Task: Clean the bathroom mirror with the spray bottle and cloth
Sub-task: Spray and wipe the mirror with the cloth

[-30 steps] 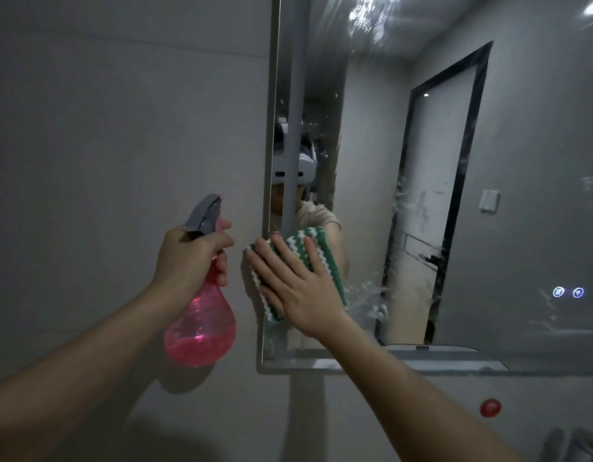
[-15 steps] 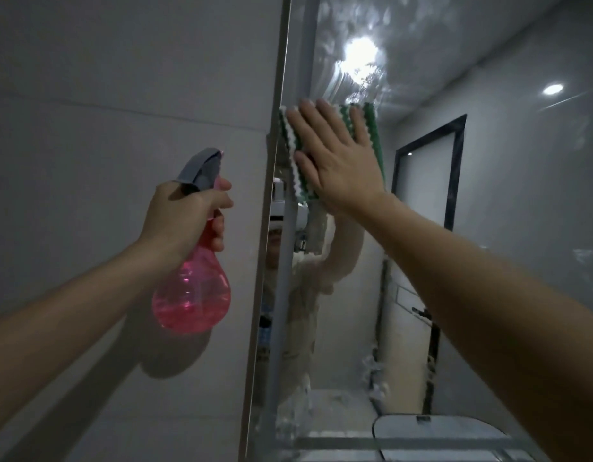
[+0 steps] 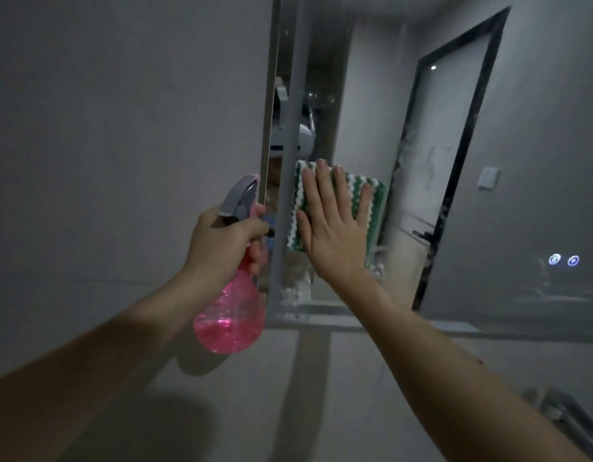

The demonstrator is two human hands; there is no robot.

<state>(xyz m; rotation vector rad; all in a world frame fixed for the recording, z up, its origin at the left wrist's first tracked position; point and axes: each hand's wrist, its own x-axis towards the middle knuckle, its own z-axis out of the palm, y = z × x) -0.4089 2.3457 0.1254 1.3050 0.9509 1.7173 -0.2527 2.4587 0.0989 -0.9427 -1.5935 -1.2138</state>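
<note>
The bathroom mirror hangs on the grey wall and fills the right half of the view. Wet streaks and droplets show on its glass. My right hand lies flat with straight fingers on a green-and-white striped cloth, pressing it against the mirror near its left edge. My left hand grips the neck of a pink spray bottle with a grey trigger head, held just left of the mirror's edge and in front of the wall.
A grey tiled wall lies left of and below the mirror. Two lit round touch buttons glow on the mirror at the right. A metal bar sits at the lower right corner. The mirror reflects a dark-framed door.
My right hand has slid the cloth down the mirror from the upper left part to the lower left part. The view has tilted down with it. My left hand still holds the bottle.
</note>
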